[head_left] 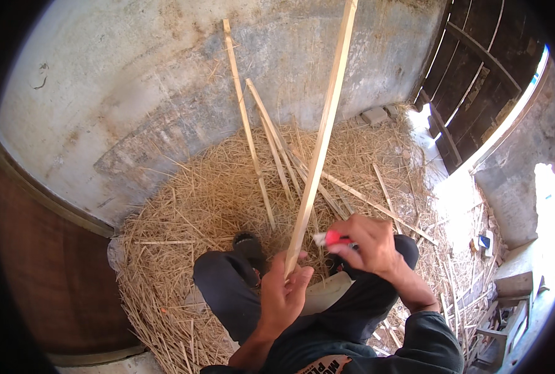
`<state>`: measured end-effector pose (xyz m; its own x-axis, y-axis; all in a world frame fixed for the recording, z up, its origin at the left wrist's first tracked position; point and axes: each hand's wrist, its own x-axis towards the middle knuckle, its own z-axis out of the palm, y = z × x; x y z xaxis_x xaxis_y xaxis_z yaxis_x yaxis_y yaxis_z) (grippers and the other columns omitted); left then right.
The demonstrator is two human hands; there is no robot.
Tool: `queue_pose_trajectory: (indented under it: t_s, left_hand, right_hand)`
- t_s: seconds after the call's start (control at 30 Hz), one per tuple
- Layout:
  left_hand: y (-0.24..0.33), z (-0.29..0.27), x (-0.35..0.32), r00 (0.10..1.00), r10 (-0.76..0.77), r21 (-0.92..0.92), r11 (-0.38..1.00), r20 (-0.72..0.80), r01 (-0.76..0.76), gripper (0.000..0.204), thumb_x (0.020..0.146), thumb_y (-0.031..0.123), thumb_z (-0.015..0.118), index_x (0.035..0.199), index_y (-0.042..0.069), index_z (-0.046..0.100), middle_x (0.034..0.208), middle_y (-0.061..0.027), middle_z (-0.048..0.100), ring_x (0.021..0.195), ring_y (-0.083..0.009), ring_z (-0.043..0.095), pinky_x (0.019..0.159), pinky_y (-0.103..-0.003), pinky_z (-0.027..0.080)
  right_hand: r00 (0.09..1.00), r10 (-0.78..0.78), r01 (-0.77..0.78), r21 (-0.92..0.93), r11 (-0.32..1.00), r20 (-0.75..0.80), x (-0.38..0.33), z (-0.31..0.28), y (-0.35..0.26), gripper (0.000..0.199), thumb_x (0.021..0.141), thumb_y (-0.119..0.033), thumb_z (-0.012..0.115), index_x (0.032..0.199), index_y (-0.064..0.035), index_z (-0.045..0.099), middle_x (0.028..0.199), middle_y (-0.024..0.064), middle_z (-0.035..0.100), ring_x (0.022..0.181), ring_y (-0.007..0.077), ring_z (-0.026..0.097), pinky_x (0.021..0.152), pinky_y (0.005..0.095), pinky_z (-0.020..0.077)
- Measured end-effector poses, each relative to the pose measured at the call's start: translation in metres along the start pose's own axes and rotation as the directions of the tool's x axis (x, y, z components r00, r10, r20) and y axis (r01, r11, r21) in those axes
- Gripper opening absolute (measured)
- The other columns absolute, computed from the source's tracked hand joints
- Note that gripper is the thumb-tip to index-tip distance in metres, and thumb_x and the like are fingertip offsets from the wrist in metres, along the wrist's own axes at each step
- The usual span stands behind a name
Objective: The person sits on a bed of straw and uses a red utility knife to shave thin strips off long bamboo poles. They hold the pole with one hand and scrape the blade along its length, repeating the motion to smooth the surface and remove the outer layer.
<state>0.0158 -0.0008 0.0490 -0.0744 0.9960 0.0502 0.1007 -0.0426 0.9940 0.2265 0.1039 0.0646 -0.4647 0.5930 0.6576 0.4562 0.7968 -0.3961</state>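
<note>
My left hand (282,296) is closed around the lower end of a long, pale wooden strip (325,128). The strip rises from my lap, tilted to the right, and runs out past the top of the picture. Just right of it, my right hand (372,244) grips a small red tool (333,237) with a pale, blurred front end; its exact kind cannot be made out. That tool is apart from the strip, to its right. My legs are bent on either side, with a pale flat piece (327,293) lying between them.
Straw-like shavings (190,206) cover the floor. Several cut strips lie ahead, one long strip (246,124) leaning on the stained wall (147,68). A brown door panel (53,268) is at left, a dark plank door (477,75) at far right. A small wooden stool (505,327) stands lower right.
</note>
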Motion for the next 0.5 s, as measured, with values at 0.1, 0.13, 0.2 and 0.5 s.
queue_pose_trajectory:
  t_s: [0.1,0.13,0.2,0.5]
  left_hand:
    - [-0.005,0.002,0.0,0.998,0.054,-0.029,0.998,0.015,-0.053,0.029,0.109,0.02,0.065,0.126,-0.002,0.059,0.078,0.0007,0.056,0.068,-0.0042,0.049,0.057,-0.024,0.039]
    - [-0.004,0.003,0.0,0.998,0.057,-0.036,0.998,0.011,-0.057,0.03,0.11,0.024,0.064,0.124,-0.002,0.059,0.079,0.0021,0.055,0.069,-0.0028,0.045,0.058,-0.023,0.036]
    - [-0.004,0.003,-0.001,0.997,0.073,-0.02,0.997,0.012,-0.073,0.03,0.11,0.024,0.063,0.122,-0.002,0.058,0.079,0.0006,0.057,0.068,-0.0036,0.046,0.058,-0.024,0.037]
    - [-0.001,0.002,-0.003,0.995,0.101,0.117,0.988,-0.009,-0.099,0.025,0.11,0.02,0.062,0.118,-0.004,0.059,0.075,-0.0078,0.062,0.062,-0.0107,0.054,0.056,-0.031,0.043]
  right_hand:
    - [0.991,-0.134,0.135,-0.037,0.99,0.021,0.002,0.01,-0.012,0.036,0.084,-0.034,0.087,0.107,-0.0097,0.075,0.076,0.0005,0.06,0.057,0.0181,0.064,0.051,0.0325,0.0506]
    - [0.987,-0.161,0.161,-0.039,0.986,0.016,0.001,0.013,-0.014,0.037,0.082,-0.035,0.087,0.107,-0.0099,0.075,0.075,-0.0003,0.058,0.055,0.0178,0.062,0.05,0.0323,0.0498]
    - [0.987,-0.163,0.163,-0.044,0.986,0.018,-0.002,0.019,-0.014,0.039,0.082,-0.035,0.087,0.109,-0.0098,0.075,0.075,-0.0005,0.058,0.055,0.0168,0.062,0.049,0.032,0.0491]
    - [0.987,-0.151,0.155,-0.064,0.986,0.061,0.003,0.019,-0.02,0.035,0.085,-0.035,0.085,0.109,-0.0106,0.076,0.074,-0.0006,0.057,0.055,0.0169,0.063,0.049,0.0327,0.0487]
